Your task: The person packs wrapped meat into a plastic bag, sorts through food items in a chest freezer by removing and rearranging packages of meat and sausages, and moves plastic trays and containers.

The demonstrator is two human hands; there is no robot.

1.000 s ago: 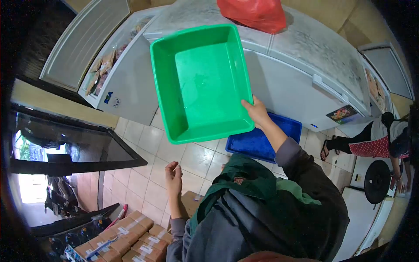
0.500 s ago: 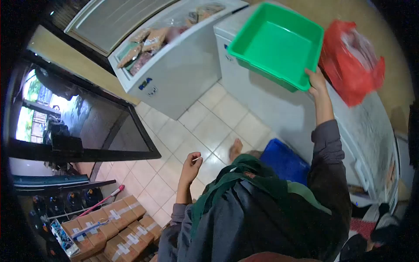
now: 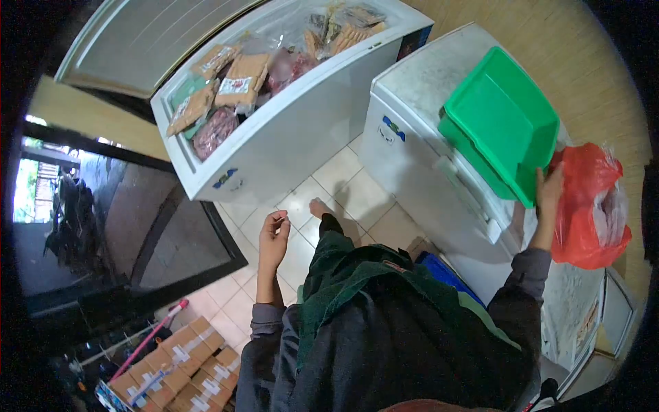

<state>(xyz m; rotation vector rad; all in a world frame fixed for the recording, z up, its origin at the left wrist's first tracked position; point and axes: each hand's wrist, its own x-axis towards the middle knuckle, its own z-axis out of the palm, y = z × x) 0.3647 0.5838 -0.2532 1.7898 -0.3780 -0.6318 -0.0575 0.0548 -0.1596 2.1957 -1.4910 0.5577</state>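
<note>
My right hand point(image 3: 549, 192) grips the near rim of an empty green plastic tub point(image 3: 508, 123), which is over the top of a closed white chest freezer point(image 3: 439, 72) and tilted a little. A red plastic bag point(image 3: 592, 213) lies just right of that hand. My left hand point(image 3: 274, 237) is raised over the tiled floor, its fingers curled together around something small and pale that I cannot make out. Ahead of it, an open chest freezer point(image 3: 295, 127) holds packs of brown food point(image 3: 244, 79) and bags of reddish meat point(image 3: 216, 132).
A blue tray point(image 3: 446, 275) is on the floor by the closed freezer, partly behind my clothing. Taped cardboard boxes point(image 3: 180, 353) and a pink pole point(image 3: 147, 340) are at the lower left. A dark-framed glass door point(image 3: 223, 237) stands at the left.
The green tub has moved right, over the closed freezer, with my right hand still on its rim. The view has turned left and nearer to the open freezer. My left hand stays raised.
</note>
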